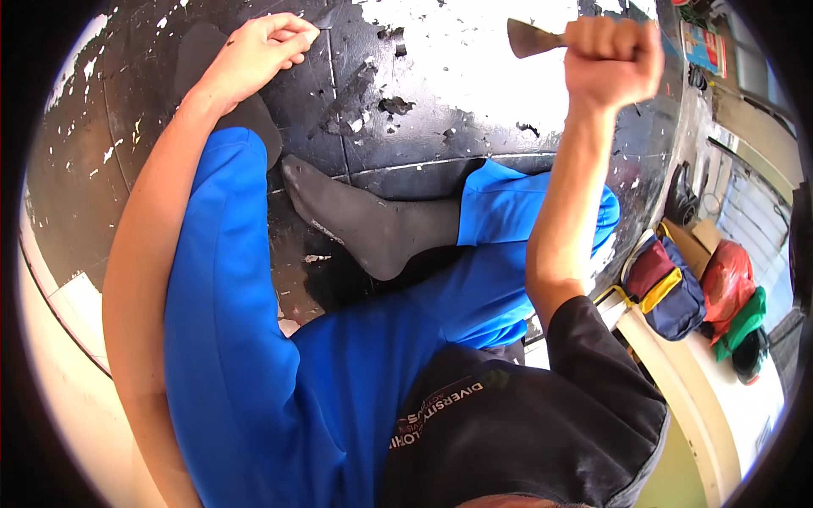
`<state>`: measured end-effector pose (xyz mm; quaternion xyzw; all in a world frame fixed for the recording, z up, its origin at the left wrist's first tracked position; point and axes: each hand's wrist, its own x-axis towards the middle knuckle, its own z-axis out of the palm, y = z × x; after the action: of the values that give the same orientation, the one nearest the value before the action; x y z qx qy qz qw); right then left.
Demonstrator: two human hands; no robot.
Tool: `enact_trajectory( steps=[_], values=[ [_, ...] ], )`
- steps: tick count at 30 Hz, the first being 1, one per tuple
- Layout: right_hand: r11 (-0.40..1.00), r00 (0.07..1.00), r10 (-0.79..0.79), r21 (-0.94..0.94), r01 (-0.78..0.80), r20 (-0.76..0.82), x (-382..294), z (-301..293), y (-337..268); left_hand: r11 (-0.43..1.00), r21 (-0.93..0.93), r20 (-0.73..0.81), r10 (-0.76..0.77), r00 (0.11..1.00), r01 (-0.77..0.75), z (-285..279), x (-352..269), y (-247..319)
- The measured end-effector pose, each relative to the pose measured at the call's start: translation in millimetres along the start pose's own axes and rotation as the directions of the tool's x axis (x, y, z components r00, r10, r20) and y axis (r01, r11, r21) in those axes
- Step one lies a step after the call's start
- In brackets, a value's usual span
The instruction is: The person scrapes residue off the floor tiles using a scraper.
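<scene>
My right hand [613, 60] is closed in a fist round the handle of a putty knife [532, 39]. Its flared, stained metal blade points left, over the bright part of a black tiled floor [381, 136]. My left hand [263, 54] is at the upper left, with thumb and forefinger pinched on a small pale scrap [312, 34], perhaps a flake. Worn black covering lies in sheets and torn patches between the hands, with white showing through. Below the hands, my foot in a grey sock [381, 232] rests on the floor, and my knee in blue trousers [232, 159] is bent beneath the left forearm.
To the right are a navy, maroon and yellow bag [667, 286], a red plastic bag [728, 286], a green cloth [743, 324], a cardboard box [689, 244] and a black shoe [682, 193]. Loose flakes lie scattered on the black surface.
</scene>
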<state>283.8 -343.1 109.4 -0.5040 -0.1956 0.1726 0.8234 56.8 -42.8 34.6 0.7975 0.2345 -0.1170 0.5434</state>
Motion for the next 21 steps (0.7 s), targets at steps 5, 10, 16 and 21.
enact_trajectory(
  steps=[5, 10, 16, 21],
  values=[
    [0.972, 0.994, -0.092, -0.22, 0.078, -0.056, -22.7, 37.0, 29.4, 0.999, -0.018, -0.004, -0.044, 0.999, 0.044, 1.7, -3.5, 0.3],
    [0.995, 0.996, 0.084, -0.045, -0.085, -0.021, -33.3, -0.1, 58.7, 0.996, 0.048, 0.061, -0.075, 0.995, 0.072, -2.3, 0.7, 0.3],
    [0.99, 0.997, -0.065, 0.131, 0.06, 0.039, 3.8, -10.9, -31.3, 0.998, 0.044, 0.054, -0.055, 0.997, 0.053, -1.2, 0.5, 2.0],
    [0.955, 0.972, 0.037, -0.278, -0.103, -0.231, -59.6, 0.6, 116.6, 0.996, 0.06, 0.07, -0.073, 0.995, 0.068, 2.2, 4.4, 4.1]
  ],
)
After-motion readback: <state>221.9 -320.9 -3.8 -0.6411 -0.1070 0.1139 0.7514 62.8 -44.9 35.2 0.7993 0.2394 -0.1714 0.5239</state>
